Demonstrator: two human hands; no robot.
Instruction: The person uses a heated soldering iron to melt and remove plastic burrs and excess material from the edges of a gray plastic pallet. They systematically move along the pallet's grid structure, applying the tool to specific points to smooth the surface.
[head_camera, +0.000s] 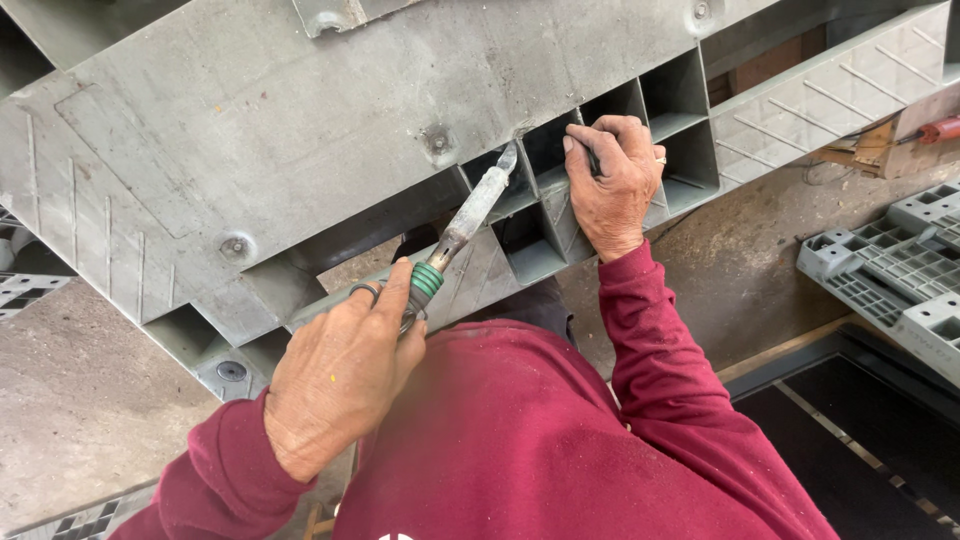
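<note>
Across the head view, a large grey plastic pallet (250, 130) lies tilted against the person's body, its ribbed pockets facing up near the middle. On the left, the left hand (340, 375) is curled tight round the green-wrapped grip of a long metal tool (470, 215), angled up and to the right so its flat tip meets the rib edge just beside the right hand. That right hand (612, 180) grips the rib wall, fingers hooked over it and pinching a thin dark piece, apparently to steady the spot being worked. A smaller grey pallet (890, 270) rests on the concrete floor (70, 400) at far right.
</note>
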